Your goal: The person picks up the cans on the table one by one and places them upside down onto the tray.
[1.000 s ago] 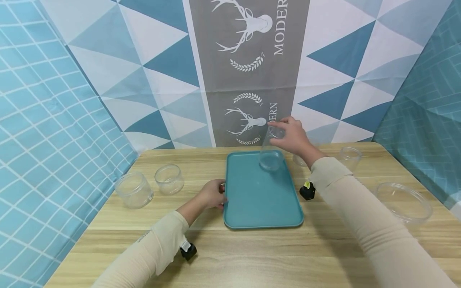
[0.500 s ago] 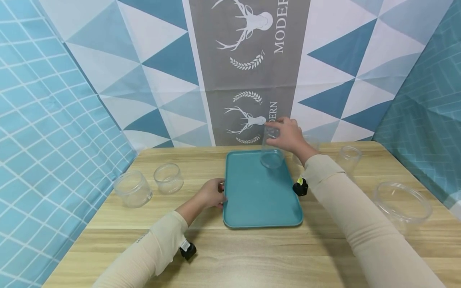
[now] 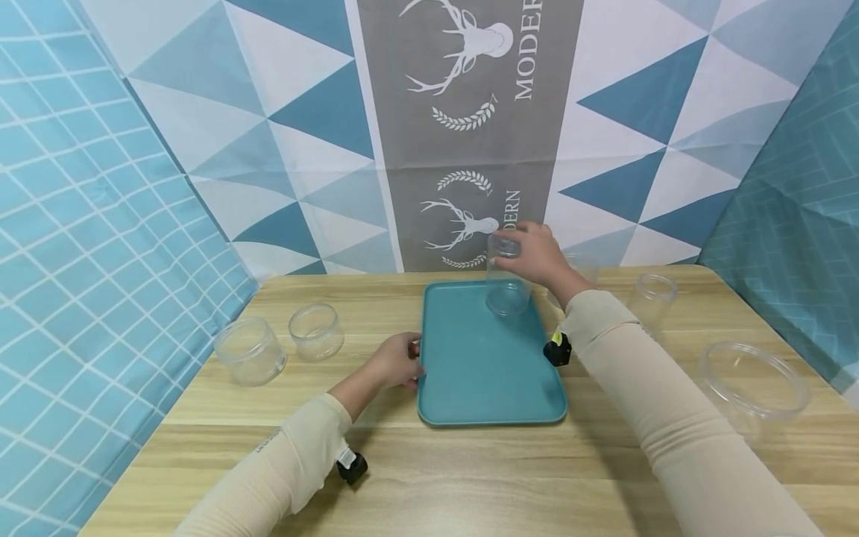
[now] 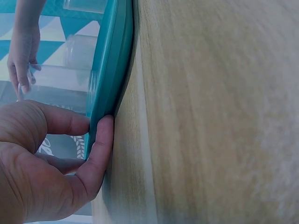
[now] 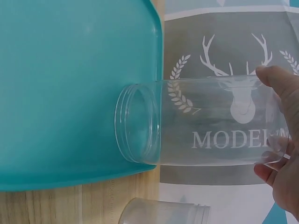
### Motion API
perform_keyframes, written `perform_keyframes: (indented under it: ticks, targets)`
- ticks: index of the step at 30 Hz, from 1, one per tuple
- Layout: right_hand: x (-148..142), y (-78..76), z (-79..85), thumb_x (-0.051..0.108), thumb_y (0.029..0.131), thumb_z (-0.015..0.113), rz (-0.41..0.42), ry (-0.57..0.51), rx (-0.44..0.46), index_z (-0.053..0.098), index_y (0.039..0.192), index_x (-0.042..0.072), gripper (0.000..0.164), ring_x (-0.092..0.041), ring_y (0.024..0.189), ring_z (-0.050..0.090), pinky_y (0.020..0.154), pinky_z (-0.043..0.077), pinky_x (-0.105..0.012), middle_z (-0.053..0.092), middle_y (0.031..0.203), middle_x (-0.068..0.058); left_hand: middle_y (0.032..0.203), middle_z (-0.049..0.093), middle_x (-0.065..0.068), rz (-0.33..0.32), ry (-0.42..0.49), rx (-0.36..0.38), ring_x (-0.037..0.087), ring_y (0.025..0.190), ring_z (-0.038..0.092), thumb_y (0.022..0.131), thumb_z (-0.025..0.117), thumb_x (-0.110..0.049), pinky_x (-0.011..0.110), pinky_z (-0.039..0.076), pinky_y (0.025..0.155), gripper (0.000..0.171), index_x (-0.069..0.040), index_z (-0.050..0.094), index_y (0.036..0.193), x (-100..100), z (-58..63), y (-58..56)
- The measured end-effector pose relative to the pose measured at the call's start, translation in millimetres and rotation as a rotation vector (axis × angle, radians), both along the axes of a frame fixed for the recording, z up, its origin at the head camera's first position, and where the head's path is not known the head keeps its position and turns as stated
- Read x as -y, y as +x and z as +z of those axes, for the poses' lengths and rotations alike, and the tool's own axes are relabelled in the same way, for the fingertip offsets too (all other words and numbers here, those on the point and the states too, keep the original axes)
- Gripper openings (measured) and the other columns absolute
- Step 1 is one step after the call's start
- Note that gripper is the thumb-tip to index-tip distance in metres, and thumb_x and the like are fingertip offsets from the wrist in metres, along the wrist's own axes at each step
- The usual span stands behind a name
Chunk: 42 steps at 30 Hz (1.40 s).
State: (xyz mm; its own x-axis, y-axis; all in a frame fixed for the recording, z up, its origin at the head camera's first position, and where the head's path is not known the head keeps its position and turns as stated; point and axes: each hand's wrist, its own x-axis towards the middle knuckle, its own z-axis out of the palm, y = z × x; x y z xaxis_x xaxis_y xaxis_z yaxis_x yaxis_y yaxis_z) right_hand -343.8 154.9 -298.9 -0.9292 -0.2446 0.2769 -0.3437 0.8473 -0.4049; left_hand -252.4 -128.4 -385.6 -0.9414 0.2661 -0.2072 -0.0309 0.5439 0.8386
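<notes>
At a teal tray (image 3: 486, 365), hands (image 3: 396, 359) (image 3: 535, 253) gripping its rim (image 3: 420, 391) and a clear jar (image 3: 506, 289), second jar (image 3: 585, 265) partly hidden.

Pale wood-grain table (image 3: 483, 477), rounded far corners, lying lower than the left hand (image 3: 394, 362) and right hand (image 3: 538, 255); soft sheen nearer than both. Creased sheet backdrop (image 3: 221, 127), white and blue triangles, beyond both hands; grey central panel (image 3: 463, 153), white stag heads, "MODERN" lettering. Light-blue white-gridded hanging (image 3: 101, 224), left of the left hand. Teal herringbone-lined hanging (image 3: 798, 201), right of the right hand.

Jar (image 3: 507, 297) on tray (image 3: 485, 377), far right corner, table (image 3: 463, 481) beneath
</notes>
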Motion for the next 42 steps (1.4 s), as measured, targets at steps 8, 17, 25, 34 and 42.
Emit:
perform_keyframes:
  ticks: [8, 17, 25, 34, 42]
  targets:
    - [-1.7, -0.7, -1.1, 0.041, 0.088, 0.07, 0.004, -0.025, 0.009, 0.052, 0.142, 0.016, 0.062, -0.049, 0.138, 0.022, 0.108, 0.027, -0.063, 0.028, 0.151, -0.027, 0.103, 0.05, 0.016, 0.0, -0.003, -0.002, 0.022, 0.078, 0.064, 0.078, 0.06, 0.016, 0.031, 0.059, 0.06, 0.073, 0.01, 0.033, 0.145, -0.8, 0.7, 0.1]
    - [-4.7, 1.8, -2.0, 0.043, 0.086, 0.072, 0.007, -0.077, -0.002, 0.051, 0.143, 0.015, 0.067, -0.049, 0.137, 0.024, 0.107, 0.027, -0.063, 0.029, 0.151, -0.025, 0.104, 0.051, 0.016, -0.001, -0.004, -0.017, 0.023, 0.079, 0.064, 0.077, 0.06, 0.015, 0.032, 0.059, 0.06, 0.073, 0.011, 0.034, 0.145, 0.5, 0.2, 0.9]
    - [-12.4, 8.9, -2.0, 0.044, 0.085, 0.074, 0.011, -0.109, -0.067, 0.048, 0.144, 0.011, 0.073, -0.046, 0.135, 0.029, 0.106, 0.029, -0.063, 0.035, 0.147, -0.021, 0.105, 0.052, 0.016, 0.009, -0.036, -0.03, 0.023, 0.079, 0.064, 0.077, 0.06, 0.015, 0.03, 0.058, 0.06, 0.072, 0.011, 0.035, 0.144, -1.3, 0.4, 3.0]
    - [-20.1, 31.4, 3.7, 0.04, 0.086, 0.072, 0.037, -0.079, -0.145, 0.048, 0.143, 0.008, 0.07, -0.046, 0.136, 0.029, 0.106, 0.029, -0.063, 0.036, 0.148, -0.021, 0.106, 0.055, 0.016, 0.008, -0.07, -0.07, 0.018, 0.073, 0.063, 0.077, 0.065, 0.012, 0.027, 0.057, 0.06, 0.068, 0.012, 0.04, 0.141, -3.3, 0.9, 6.2]
    - [-25.1, 55.4, 11.4, 0.034, 0.085, 0.074, 0.055, -0.002, -0.199, 0.049, 0.14, 0.004, 0.068, -0.045, 0.131, 0.036, 0.104, 0.034, -0.062, 0.041, 0.144, -0.022, 0.113, 0.058, 0.017, 0.07, -0.049, -0.168, 0.024, 0.091, 0.062, 0.077, 0.072, 0.006, 0.032, 0.057, 0.071, 0.062, 0.008, 0.051, 0.135, -2.1, 3.0, 9.9]
